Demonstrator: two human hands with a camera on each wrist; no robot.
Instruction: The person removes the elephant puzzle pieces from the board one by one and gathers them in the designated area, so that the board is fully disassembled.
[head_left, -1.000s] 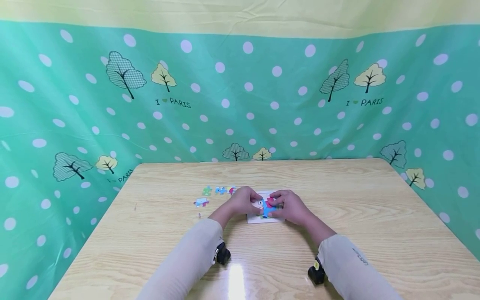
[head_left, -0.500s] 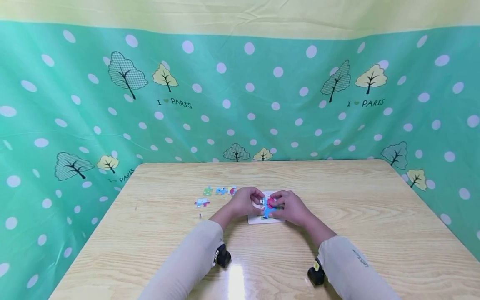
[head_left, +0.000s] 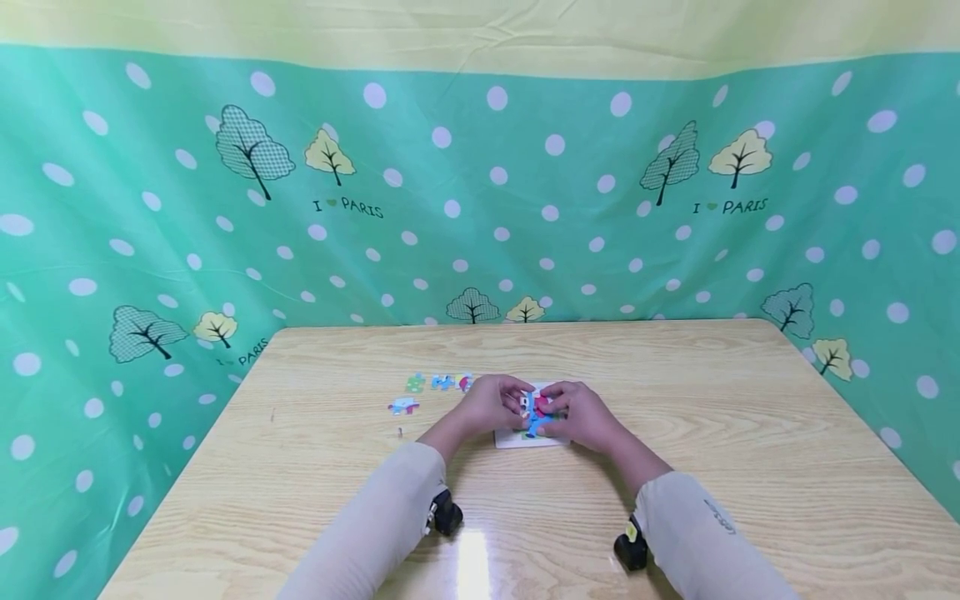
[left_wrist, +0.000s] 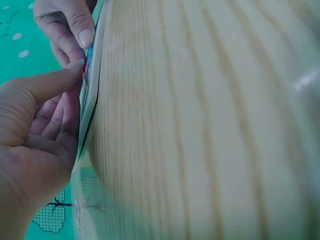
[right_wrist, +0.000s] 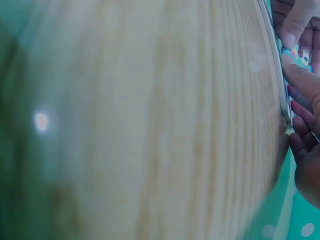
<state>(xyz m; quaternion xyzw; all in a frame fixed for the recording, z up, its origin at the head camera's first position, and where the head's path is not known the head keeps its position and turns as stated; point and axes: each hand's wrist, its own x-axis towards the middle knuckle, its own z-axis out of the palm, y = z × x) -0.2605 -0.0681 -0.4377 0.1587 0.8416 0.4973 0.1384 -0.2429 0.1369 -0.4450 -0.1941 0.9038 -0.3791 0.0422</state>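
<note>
Wrist cameras (head_left: pixel 447 512) are worn at the sleeves (head_left: pixel 367 525). Beyond them, a white board (head_left: pixel 517 441) is laid near the middle of the counter (head_left: pixel 712 400). On it, a blue-and-red puzzle section (head_left: pixel 534 427) is clamped between bent thumb and fingers of the left hand (head_left: pixel 489 403) and, opposite, of the right hand (head_left: pixel 585 415). Toward the counter's left edge, a blue-and-pink piece (head_left: pixel 403 406) is placed; three loose pieces (head_left: pixel 442 382) are set nearer the rear edge. Behind, a dotted curtain (head_left: pixel 517 200) is hung.
</note>
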